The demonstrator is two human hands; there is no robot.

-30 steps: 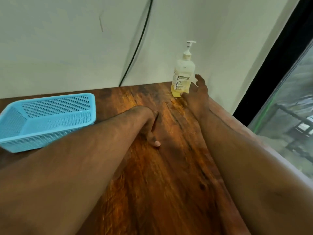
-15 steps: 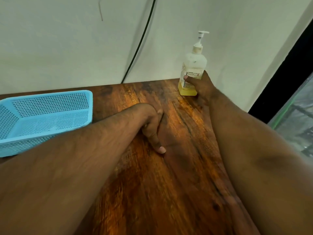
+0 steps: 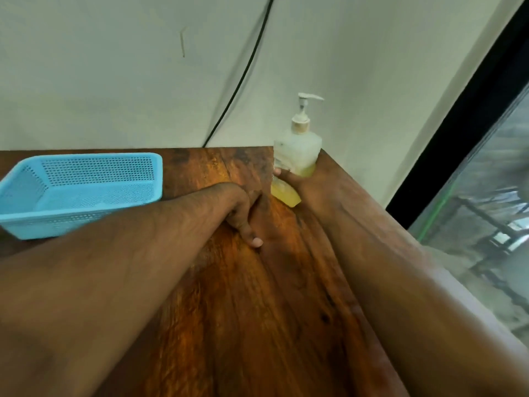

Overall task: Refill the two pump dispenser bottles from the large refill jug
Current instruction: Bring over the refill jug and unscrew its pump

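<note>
- A blue mesh basket [image 3: 80,193] sits at the left of the tabletop [image 3: 257,310].
- The left hand [image 3: 246,216] rests on the wood mid-table, fingers loosely curled, holding nothing.
- The right hand [image 3: 300,181] has its grip wrapped round the pump bottle [image 3: 297,150], near the far right corner, tilted, with only a little yellow liquid in it.
- This looks like the fetching step; next the pump top must be unscrewed. The refill jug and second bottle are out of view.

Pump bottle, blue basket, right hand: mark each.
pump bottle [image 3: 297,147], head view, on its cloudy upper body.
blue basket [image 3: 97,171], head view, on its far wall.
right hand [image 3: 307,186], head view, on its back.
</note>
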